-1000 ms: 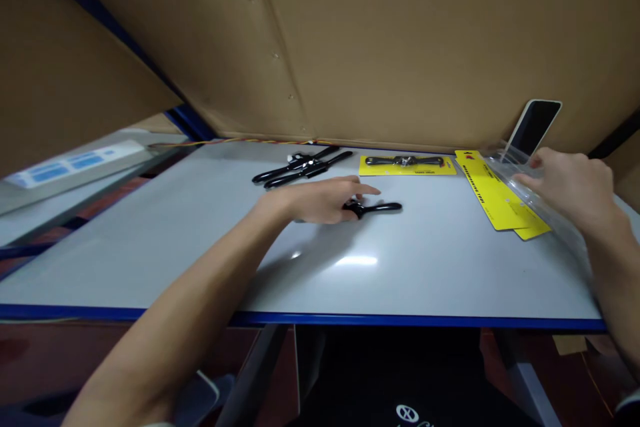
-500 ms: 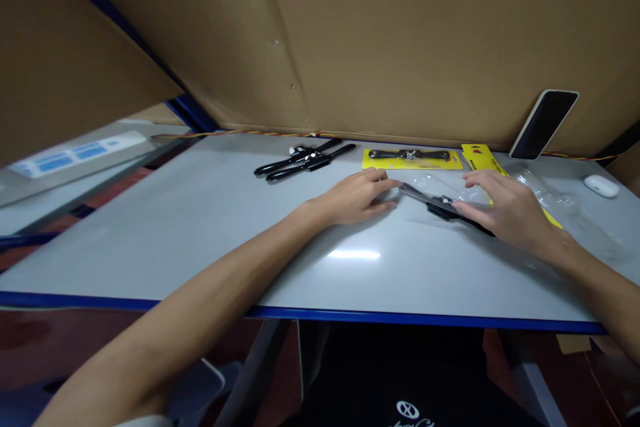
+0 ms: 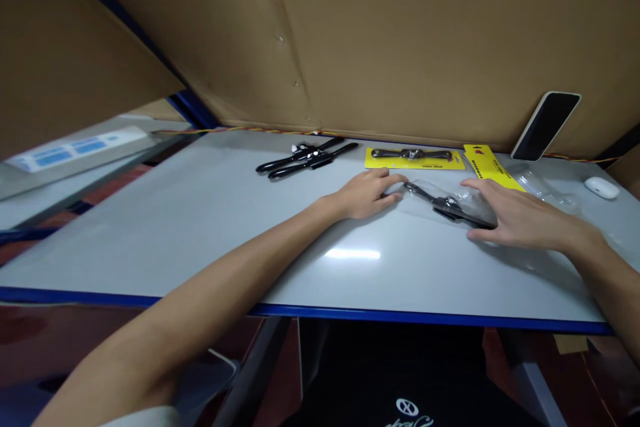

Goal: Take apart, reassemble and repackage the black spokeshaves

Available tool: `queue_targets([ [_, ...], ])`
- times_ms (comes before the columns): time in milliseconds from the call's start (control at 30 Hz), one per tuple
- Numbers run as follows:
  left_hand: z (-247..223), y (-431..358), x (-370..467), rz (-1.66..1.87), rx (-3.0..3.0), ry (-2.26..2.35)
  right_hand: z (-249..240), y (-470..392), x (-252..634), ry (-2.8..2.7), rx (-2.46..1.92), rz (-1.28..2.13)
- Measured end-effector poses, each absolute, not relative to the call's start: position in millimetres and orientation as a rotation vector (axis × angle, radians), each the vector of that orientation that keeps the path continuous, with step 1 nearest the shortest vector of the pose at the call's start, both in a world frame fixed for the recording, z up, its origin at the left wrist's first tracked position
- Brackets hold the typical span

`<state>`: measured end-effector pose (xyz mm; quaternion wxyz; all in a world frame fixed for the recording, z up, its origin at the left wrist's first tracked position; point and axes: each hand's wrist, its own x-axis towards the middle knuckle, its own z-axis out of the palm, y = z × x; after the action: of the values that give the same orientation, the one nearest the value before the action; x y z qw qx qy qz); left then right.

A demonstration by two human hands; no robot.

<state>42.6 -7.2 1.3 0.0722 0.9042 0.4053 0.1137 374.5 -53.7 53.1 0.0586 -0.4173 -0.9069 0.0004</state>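
Observation:
A black spokeshave (image 3: 450, 209) lies slanted on the table inside a clear plastic cover (image 3: 423, 213). My left hand (image 3: 370, 195) rests at its left end, fingers apart, with the index fingertip touching or nearly touching the plastic. Around the right end is my right hand (image 3: 520, 213), its thumb on the near side and fingers on the far side, gripping the cover with the spokeshave's handle between them. That handle's tip is hidden by the hand. Behind, another spokeshave (image 3: 413, 155) sits on a yellow card under clear plastic.
Two black spokeshaves (image 3: 310, 159) lie side by side at the back left. A loose yellow card (image 3: 493, 167) and clear plastic packaging (image 3: 543, 190) are behind my right hand. A phone (image 3: 546, 125) leans on the back panel, near a white earbud case (image 3: 601, 187).
My right hand has moved from above the spokeshave's middle to its right end, its thumb now on the near side. The clear plastic now lies over the spokeshave. My left hand has barely moved.

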Motion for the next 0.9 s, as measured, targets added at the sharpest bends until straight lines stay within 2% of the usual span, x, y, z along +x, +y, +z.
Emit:
queue_targets([
  [267,3,-8,39,0.433,2.762,1.118,48,-49,372,-2.657,-1.337,0.008],
  [467,3,-11,41,0.472,2.714,1.021,56,-48,374,-2.484,-1.245,-0.237],
  [600,6,-14,43,0.469,2.707,0.967,65,-49,374,-2.323,-1.365,-0.458],
  [900,7,-15,44,0.429,2.816,0.984,48,-34,374,-2.442,-1.589,-0.503],
])
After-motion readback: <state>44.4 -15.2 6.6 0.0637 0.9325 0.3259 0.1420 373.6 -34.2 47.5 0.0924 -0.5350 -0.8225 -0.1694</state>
